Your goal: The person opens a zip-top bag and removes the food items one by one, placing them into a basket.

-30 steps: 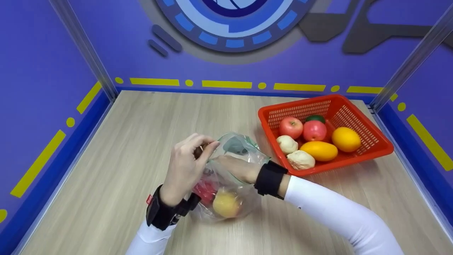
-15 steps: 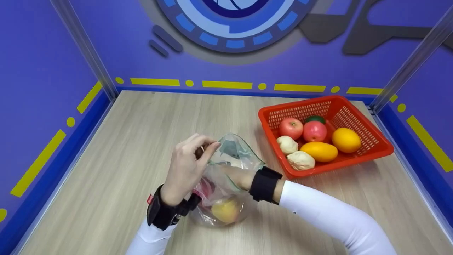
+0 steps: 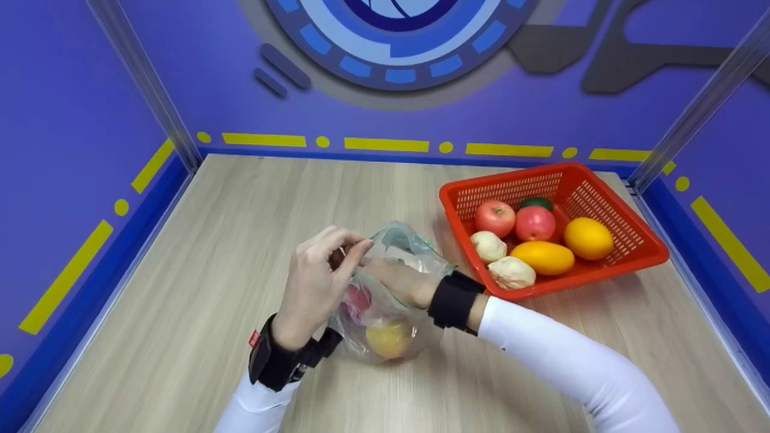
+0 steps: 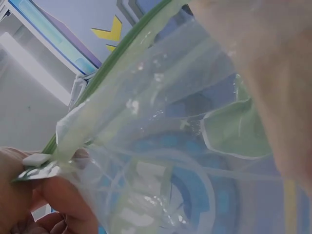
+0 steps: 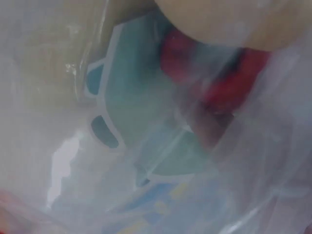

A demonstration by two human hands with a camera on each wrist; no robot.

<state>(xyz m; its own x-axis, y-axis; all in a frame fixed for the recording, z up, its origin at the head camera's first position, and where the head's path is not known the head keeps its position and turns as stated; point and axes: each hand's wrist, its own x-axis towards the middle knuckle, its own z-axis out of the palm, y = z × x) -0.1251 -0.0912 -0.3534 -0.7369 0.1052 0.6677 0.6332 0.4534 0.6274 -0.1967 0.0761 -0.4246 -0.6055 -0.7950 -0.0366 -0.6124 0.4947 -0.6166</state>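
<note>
My left hand [image 3: 316, 279] pinches the rim of a clear plastic zip bag [image 4: 161, 87], which has a green zip edge and a pale green print. Through the bag's mouth, my right hand [image 3: 400, 279] reaches inside, its fingertips hidden behind the plastic. A red round item [image 3: 357, 300] shows through the bag just below those fingers. In the right wrist view, red and dark patches of a red item [image 5: 234, 85] sit right under the hand, blurred; I cannot tell whether my fingers grip it. Lower in the bag rests a yellow fruit [image 3: 388, 340].
A red plastic basket [image 3: 637, 252] stands to the right, close by my right wrist. Inside are a red apple [image 3: 494, 218], a pink-red fruit [image 3: 535, 223], a mango [image 3: 543, 257], an orange-yellow fruit [image 3: 589, 238] and pale lumpy pieces [image 3: 511, 272]. Blue panels [image 3: 385, 120] wall the wooden table.
My right hand dips deeper into the bag, then rises back a little toward the upper left. The yellow fruit and red item shift upward with the bag. The left hand keeps its place.
</note>
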